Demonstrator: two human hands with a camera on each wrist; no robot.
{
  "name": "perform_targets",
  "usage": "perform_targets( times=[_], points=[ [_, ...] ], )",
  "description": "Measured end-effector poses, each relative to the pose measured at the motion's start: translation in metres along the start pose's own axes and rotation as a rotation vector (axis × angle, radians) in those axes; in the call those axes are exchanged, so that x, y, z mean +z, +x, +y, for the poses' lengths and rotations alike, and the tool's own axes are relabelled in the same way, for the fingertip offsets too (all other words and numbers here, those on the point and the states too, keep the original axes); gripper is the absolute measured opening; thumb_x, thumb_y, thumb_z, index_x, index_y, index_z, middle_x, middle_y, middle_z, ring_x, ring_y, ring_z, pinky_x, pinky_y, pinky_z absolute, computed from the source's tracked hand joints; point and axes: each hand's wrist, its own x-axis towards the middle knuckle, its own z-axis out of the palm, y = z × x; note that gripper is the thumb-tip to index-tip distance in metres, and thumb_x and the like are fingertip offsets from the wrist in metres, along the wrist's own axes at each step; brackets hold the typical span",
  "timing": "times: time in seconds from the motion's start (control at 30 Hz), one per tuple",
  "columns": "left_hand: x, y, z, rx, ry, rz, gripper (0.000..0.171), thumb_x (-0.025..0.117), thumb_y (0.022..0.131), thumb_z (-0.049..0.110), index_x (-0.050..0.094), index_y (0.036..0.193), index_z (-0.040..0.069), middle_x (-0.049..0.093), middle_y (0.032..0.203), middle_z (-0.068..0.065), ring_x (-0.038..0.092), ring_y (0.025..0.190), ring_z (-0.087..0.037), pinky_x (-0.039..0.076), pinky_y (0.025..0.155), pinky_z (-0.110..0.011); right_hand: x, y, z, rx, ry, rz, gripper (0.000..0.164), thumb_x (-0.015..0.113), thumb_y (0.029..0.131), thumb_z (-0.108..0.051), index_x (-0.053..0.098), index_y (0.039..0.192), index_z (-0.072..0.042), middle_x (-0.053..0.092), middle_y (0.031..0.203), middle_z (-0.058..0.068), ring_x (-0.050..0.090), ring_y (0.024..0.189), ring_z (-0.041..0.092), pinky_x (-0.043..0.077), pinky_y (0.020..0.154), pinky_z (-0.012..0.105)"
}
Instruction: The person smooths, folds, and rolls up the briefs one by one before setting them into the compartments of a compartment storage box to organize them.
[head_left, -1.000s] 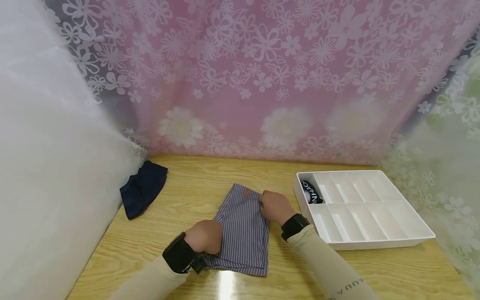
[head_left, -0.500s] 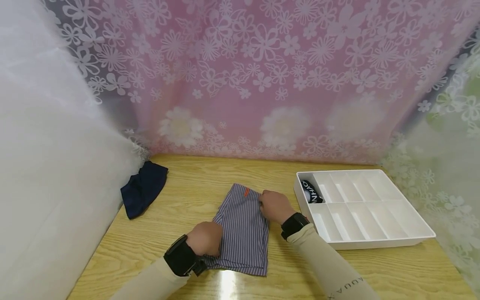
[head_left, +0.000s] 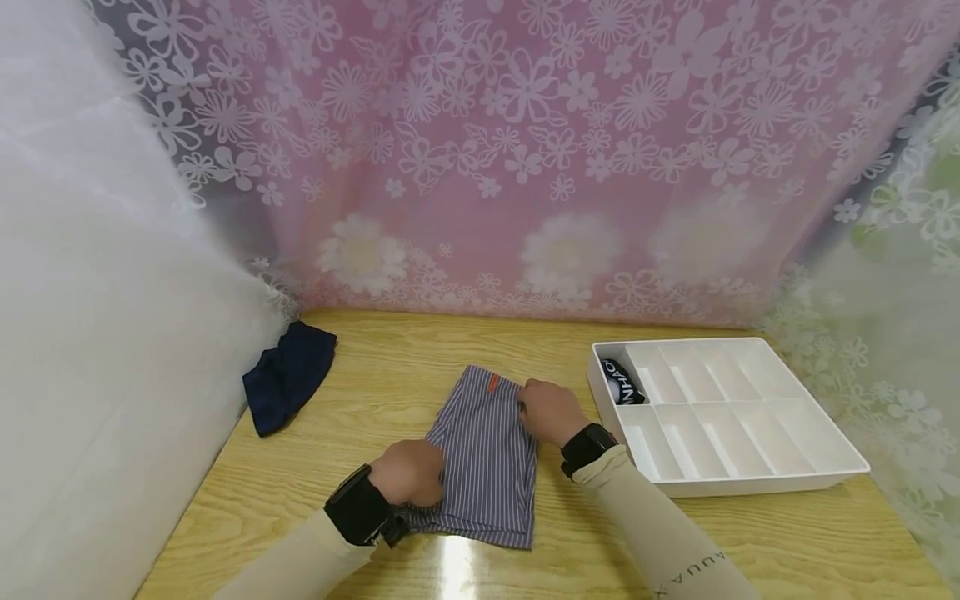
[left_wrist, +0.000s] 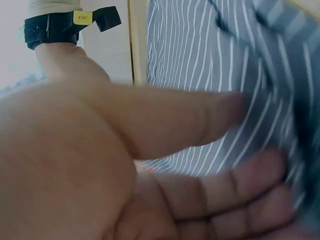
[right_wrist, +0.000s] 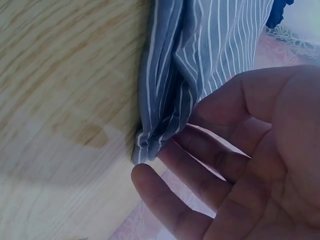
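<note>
Grey-blue boxer shorts (head_left: 483,458) with white stripes lie folded flat on the table, a small orange tag near the far edge. My left hand (head_left: 412,473) grips their near left side; in the left wrist view, the thumb (left_wrist: 220,112) and curled fingers (left_wrist: 250,190) stand on either side of the cloth, the tips partly blurred. At the upper right corner, my right hand (head_left: 551,412) pinches the edge. The right wrist view shows the layered striped cloth (right_wrist: 167,100) between thumb and index finger, with the other fingers (right_wrist: 165,195) loosely bent beneath.
A white divided tray (head_left: 757,482) stands to the right; its far left compartment holds a rolled black garment (head_left: 621,383) with white lettering. A dark navy cloth (head_left: 288,379) lies at the far left of the wooden table (head_left: 382,358). Floral curtains (head_left: 480,250) enclose the back and right.
Almost nothing moves. Both hands keep their hold on the striped shorts, the left hand shifting only very slightly.
</note>
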Motion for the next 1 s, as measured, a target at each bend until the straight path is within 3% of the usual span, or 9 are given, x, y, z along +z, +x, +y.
perform_targets(
  times=[0.13, 0.33, 0.6, 0.83, 1.0],
  points=[
    [0.001, 0.001, -0.003, -0.015, 0.011, 0.095, 0.046, 0.084, 0.087, 0.032, 0.060, 0.055, 0.008, 0.054, 0.057, -0.004, 0.057, 0.055, -0.019, 0.053, 0.059, -0.035, 0.001, 0.001, 0.002, 0.023, 0.012, 0.004, 0.017, 0.075, 0.093, -0.018, 0.077, 0.106, -0.007, 0.069, 0.099, 0.012, 0.068, 0.084, 0.027, 0.058, 0.069, 0.045],
    [0.000, 0.012, -0.016, -0.046, -0.028, 0.163, 0.038, 0.094, 0.076, 0.028, 0.067, 0.063, 0.004, 0.060, 0.062, -0.005, 0.062, 0.061, -0.023, 0.056, 0.063, -0.038, 0.001, -0.001, 0.006, 0.061, 0.035, -0.014, 0.016, 0.076, 0.092, -0.020, 0.076, 0.100, -0.006, 0.066, 0.093, 0.011, 0.065, 0.079, 0.026, 0.055, 0.065, 0.044],
    [-0.004, 0.025, -0.032, -0.013, -0.067, 0.245, 0.034, 0.097, 0.070, 0.019, 0.067, 0.062, 0.005, 0.059, 0.061, -0.005, 0.060, 0.058, -0.021, 0.054, 0.058, -0.037, -0.005, -0.014, 0.006, 0.081, -0.001, -0.008, 0.016, 0.075, 0.090, -0.016, 0.074, 0.093, 0.000, 0.064, 0.088, 0.014, 0.064, 0.078, 0.030, 0.055, 0.063, 0.046],
    [-0.005, 0.045, -0.049, 0.041, -0.034, 0.334, 0.017, 0.087, 0.079, 0.005, 0.072, 0.081, -0.001, 0.062, 0.074, -0.011, 0.062, 0.068, -0.027, 0.056, 0.064, -0.042, -0.011, -0.035, 0.003, 0.067, -0.078, 0.009, 0.020, 0.075, 0.089, -0.018, 0.072, 0.086, 0.001, 0.065, 0.085, 0.014, 0.063, 0.078, 0.032, 0.053, 0.071, 0.047],
    [-0.001, 0.068, -0.072, 0.107, -0.007, 0.393, 0.017, 0.080, 0.087, 0.002, 0.071, 0.100, -0.004, 0.063, 0.089, -0.014, 0.064, 0.078, -0.028, 0.056, 0.073, -0.042, -0.010, -0.051, -0.002, 0.085, -0.018, 0.003, 0.016, 0.071, 0.089, -0.014, 0.071, 0.085, 0.001, 0.065, 0.083, 0.013, 0.062, 0.072, 0.030, 0.053, 0.066, 0.045]
  ],
)
